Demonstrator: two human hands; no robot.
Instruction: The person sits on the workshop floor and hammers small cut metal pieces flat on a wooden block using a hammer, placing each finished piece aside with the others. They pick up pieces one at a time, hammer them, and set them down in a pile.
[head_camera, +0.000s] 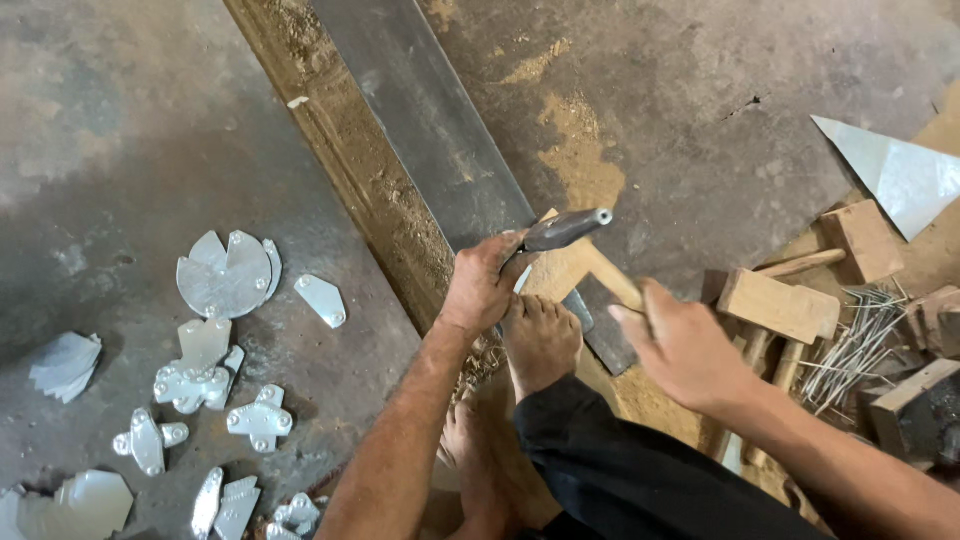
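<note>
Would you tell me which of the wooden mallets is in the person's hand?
The mallet gripped by the right hand, its head over the metal bar beside the left hand. The other mallets lie untouched on the floor to the right.

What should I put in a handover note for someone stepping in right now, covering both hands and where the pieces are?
Left hand: gripped around a dark metal punch tool, tip down on the long dark steel bar.
Right hand: gripped on the handle of a light wooden mallet, head close to the punch.
A bare foot rests on the bar's near end.
Done: shiny cut sheet-metal pieces, several riveted, lie on the concrete floor to the left.
Spare wooden mallets and thin metal rods lie on the right.
Remaining work cannot be told.
</note>
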